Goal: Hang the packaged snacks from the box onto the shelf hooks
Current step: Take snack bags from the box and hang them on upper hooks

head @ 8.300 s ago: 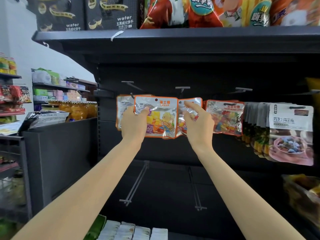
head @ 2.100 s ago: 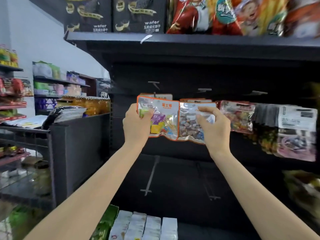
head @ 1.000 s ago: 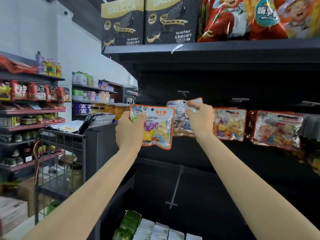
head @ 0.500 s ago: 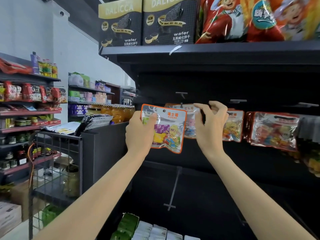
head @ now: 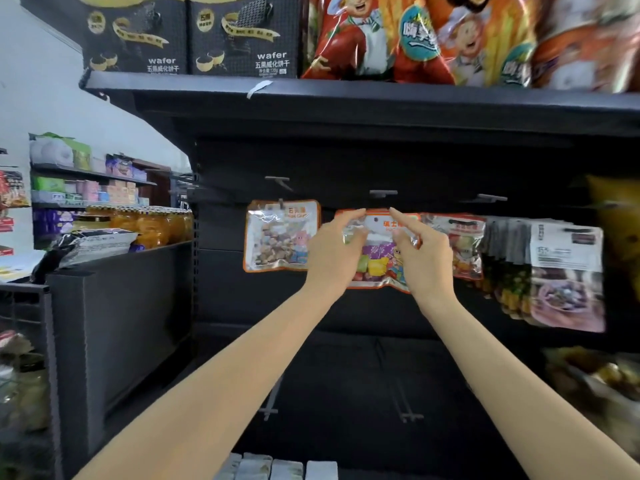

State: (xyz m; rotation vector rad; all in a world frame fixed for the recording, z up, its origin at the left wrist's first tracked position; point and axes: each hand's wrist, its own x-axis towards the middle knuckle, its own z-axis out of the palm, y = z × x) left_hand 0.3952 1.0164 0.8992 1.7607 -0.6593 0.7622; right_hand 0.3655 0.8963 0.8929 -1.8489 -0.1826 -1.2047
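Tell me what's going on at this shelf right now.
A person is stocking hanging snacks. Both hands, the left hand and the right hand, grip the top corners of an orange-edged clear candy pouch, raised just under a dark metal shelf hook. It does not look hooked on yet. A similar orange-edged pouch of mixed sweets already hangs on the hook to the left.

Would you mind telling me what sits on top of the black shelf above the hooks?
On the top shelf stand two black wafer boxes and large red-orange snack bags. Their tops are cut off by the frame; anything behind them is covered.
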